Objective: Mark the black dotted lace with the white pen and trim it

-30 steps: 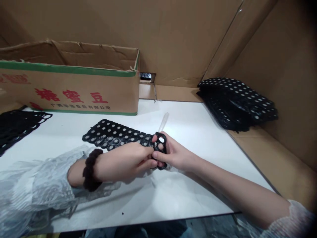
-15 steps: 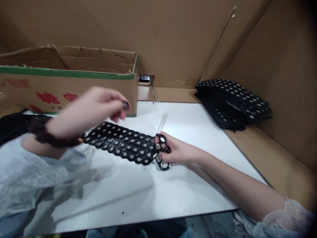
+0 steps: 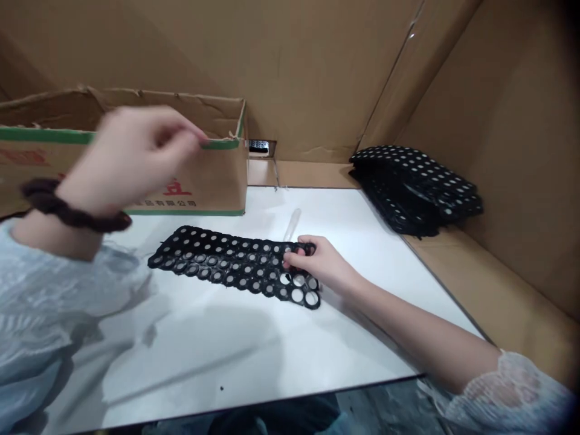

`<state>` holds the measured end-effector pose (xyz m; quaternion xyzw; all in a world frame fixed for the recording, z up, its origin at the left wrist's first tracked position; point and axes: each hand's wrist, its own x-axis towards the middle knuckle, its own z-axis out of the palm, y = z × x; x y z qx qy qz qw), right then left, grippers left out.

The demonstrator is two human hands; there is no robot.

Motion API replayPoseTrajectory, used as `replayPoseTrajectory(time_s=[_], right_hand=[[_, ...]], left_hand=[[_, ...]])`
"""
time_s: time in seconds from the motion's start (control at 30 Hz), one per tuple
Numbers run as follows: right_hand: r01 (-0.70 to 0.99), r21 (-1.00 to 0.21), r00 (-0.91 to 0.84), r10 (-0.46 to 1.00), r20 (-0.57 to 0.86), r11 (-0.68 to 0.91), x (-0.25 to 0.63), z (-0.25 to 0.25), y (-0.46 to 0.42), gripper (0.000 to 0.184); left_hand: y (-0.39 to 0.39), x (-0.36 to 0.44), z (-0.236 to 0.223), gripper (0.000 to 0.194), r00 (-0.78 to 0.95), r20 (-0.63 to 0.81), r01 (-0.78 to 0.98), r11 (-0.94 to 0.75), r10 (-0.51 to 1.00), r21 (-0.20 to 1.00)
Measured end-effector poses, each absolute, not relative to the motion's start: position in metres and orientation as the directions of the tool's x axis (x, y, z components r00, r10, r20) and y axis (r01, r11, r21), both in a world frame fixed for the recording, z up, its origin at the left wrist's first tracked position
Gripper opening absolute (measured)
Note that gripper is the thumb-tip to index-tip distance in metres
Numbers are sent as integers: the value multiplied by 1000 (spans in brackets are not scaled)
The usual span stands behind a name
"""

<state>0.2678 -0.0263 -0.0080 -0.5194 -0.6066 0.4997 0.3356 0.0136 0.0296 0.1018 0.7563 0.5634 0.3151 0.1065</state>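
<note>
A black sheet of joined rings with pale round centres (image 3: pixel 226 257) lies on the white table. At its right end several rings are open holes with the white tabletop showing through. My right hand (image 3: pixel 317 260) pinches this end near its far corner, thumb on top. My left hand (image 3: pixel 140 145), slightly blurred, is raised in front of the cardboard box (image 3: pixel 217 175), its fingertips level with the green-edged rim. Thumb and forefinger are pressed together; whatever they hold, if anything, is hidden.
A stack of similar black dotted sheets (image 3: pixel 417 187) leans at the back right against a cardboard wall (image 3: pixel 512 121). A clear plastic strip (image 3: pixel 292 223) lies behind the sheet. One small dark speck (image 3: pixel 222 388) is near the table's front edge (image 3: pixel 272 400).
My left hand, which held a small dark round piece, has moved up and left toward the box. My right hand has shifted its grip, and the sheet's right end now lies flatter.
</note>
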Motion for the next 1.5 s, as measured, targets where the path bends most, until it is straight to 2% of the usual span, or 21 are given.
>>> replayPoseTrajectory(time_s=[0.03,0.07,0.13,0.2,0.27,0.33,0.43,0.67,0.87,0.93,1.03,1.1,1.17,1.27,1.33,1.43,1.5], right_hand=[[288,-957,-204,976,-79,-17,265,-11,-28,24],[275,-962,-178,983,-44,6,262,-13,-30,25],[214,-977,-152,988,-10,23,258,-14,-32,24],[116,-993,-148,988,-34,-17,255,-14,-34,25],[39,-998,-138,989,-62,-57,254,-12,-34,32],[30,-997,-142,987,-75,-71,254,-11,-34,34],[77,-996,-207,976,-65,-50,255,-8,-34,16],[70,-996,-205,977,-65,-51,254,-10,-32,9],[141,-987,-265,964,32,71,252,-11,-33,4],[117,-992,-262,965,19,52,252,-11,-33,4],[72,-997,-211,977,-41,-26,252,-11,-33,5],[89,-995,-224,972,-71,-52,253,-12,-32,5],[121,-991,-249,965,-86,-57,254,-14,-30,5],[129,-989,-259,961,-100,-69,255,-16,-28,7],[129,-990,-281,955,-92,-57,255,-16,-28,8],[164,-986,-320,947,-26,28,254,-16,-30,8],[198,-977,-330,944,7,77,252,-16,-33,9]], left_hand=[[16,31,94,31,353,324,792,-465,878,395],[4,46,85,29,508,193,768,-543,840,341],[-10,69,64,30,617,84,745,-615,782,258],[-12,79,44,26,633,84,740,-634,769,223],[-9,82,29,23,629,112,735,-636,769,237],[-5,82,22,21,620,128,728,-629,774,272],[-5,83,18,19,607,142,723,-618,782,309],[-12,87,13,22,600,176,716,-622,780,316],[-6,86,13,18,568,113,679,-542,815,495],[-3,87,12,19,533,119,688,-511,838,516],[3,83,18,17,420,266,735,-497,868,461],[10,75,29,17,280,426,795,-457,860,400],[18,62,43,19,178,522,843,-403,834,356],[24,51,54,24,250,456,855,-416,854,310],[20,56,48,27,411,315,823,-496,856,276],[10,75,28,33,643,81,730,-641,762,237],[5,85,18,29,704,38,678,-687,709,264]])
